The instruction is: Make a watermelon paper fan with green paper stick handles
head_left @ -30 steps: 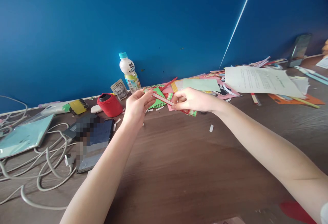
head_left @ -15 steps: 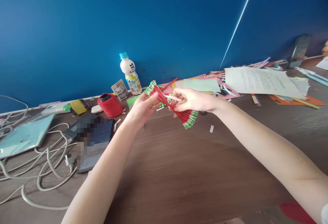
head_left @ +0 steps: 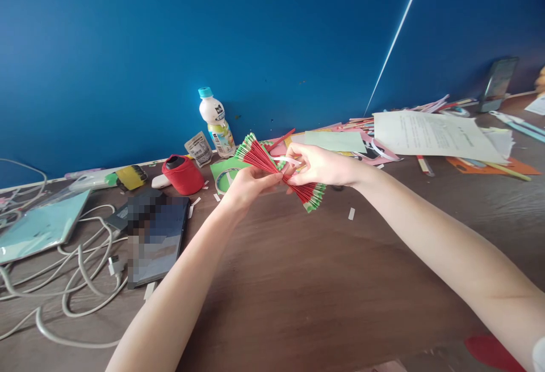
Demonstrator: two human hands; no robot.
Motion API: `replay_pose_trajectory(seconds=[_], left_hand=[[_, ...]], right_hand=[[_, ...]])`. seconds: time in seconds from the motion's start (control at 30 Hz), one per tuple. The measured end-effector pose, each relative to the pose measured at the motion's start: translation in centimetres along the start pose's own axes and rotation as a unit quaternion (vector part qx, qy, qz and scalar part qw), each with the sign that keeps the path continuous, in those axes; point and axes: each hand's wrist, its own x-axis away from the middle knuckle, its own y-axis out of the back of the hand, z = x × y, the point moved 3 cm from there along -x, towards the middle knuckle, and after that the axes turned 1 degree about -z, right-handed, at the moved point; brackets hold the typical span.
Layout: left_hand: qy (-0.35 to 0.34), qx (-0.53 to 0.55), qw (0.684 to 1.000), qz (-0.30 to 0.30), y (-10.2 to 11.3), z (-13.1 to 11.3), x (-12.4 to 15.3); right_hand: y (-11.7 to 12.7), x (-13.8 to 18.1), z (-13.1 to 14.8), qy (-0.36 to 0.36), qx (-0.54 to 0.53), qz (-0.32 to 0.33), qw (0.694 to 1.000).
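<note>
Both my hands hold a pleated red paper fan with green and white edges (head_left: 259, 159) above the brown table (head_left: 298, 281). My left hand (head_left: 249, 186) pinches the fan at its middle from below, fingers closed. My right hand (head_left: 323, 166) grips the same middle from the right, fingers curled. One fanned end spreads up to the left, the other (head_left: 314, 196) spreads down under my right hand. A thin white strip (head_left: 286, 160) curls at the pinched middle.
A green sheet with a tape roll (head_left: 225, 174) lies behind my left hand. A drink bottle (head_left: 216, 122), a red pouch (head_left: 183, 174), a phone (head_left: 155, 235), white cables (head_left: 63, 281) and a tablet (head_left: 38, 224) sit at left. Loose coloured papers (head_left: 430, 133) pile at right.
The flat folded strip was turned and now shows as a spread pleated fan. My left hand moved in from the strip's end to pinch the middle beside my right hand.
</note>
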Motion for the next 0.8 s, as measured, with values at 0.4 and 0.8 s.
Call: replay_pose_trajectory(seconds=[0.4,0.8], left_hand=[[0.001,0.035,0.999,0.007,0.15,-0.26,0.0],[-0.011,0.003,1.0,0.023,0.46,0.04,-0.23]], right_hand=[[0.04,0.0,0.42,0.028,0.023,-0.019,0.999],[0.09,-0.1,-0.24,0.01,0.039,-0.015,0.999]])
